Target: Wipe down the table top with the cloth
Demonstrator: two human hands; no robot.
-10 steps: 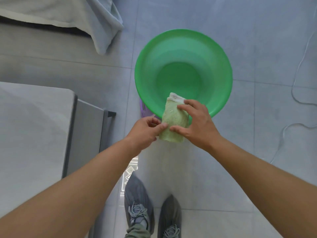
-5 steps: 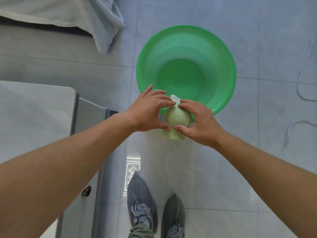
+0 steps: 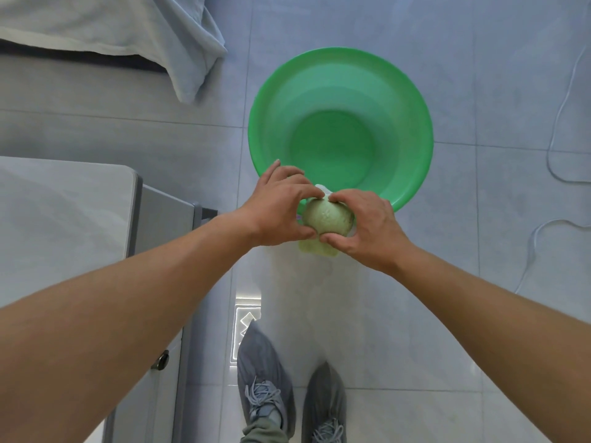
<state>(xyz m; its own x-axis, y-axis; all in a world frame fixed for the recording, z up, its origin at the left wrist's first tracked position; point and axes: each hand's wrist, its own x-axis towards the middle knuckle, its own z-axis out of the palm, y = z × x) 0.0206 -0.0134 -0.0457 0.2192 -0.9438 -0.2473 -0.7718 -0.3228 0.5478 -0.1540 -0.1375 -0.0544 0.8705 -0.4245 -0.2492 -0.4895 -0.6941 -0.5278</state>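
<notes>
Grey tiled floor [image 3: 479,282] fills most of the head view, seen from above.

Left hand [image 3: 278,206] and right hand [image 3: 367,228] meet over the floor, just this side of the near rim of a green basin [image 3: 399,100].

Cloth [image 3: 327,217]: pale green, bunched into a rounded wad, sits directly between the two hands. Left grip closed on it from the left: thumb under the wad's lower left, fingers curled over its top. Right grip closed on it from the right: thumb at the wad's lower edge, fingers over the top right. Fingertips of the two hands nearly touch above the wad. A small white corner of the cloth pokes up between them on the far side. A flat tail of cloth hangs below the thumbs, toward the person.

Basin: lies on the floor just beyond the hands; the left fingers overlap its near rim in the view. Cannot tell whether it holds water.

Worktop [image 3: 64,219]: pale grey, with a rounded corner, well to the left of the grip, under and beyond the left forearm. The cloth is not touching it.

Also in view: grey shoes [image 3: 265,375] below the grip, on the floor; grey bedding [image 3: 188,36] hanging down far left of the basin; thin white cable [image 3: 556,135] looping on the floor well to the right.
</notes>
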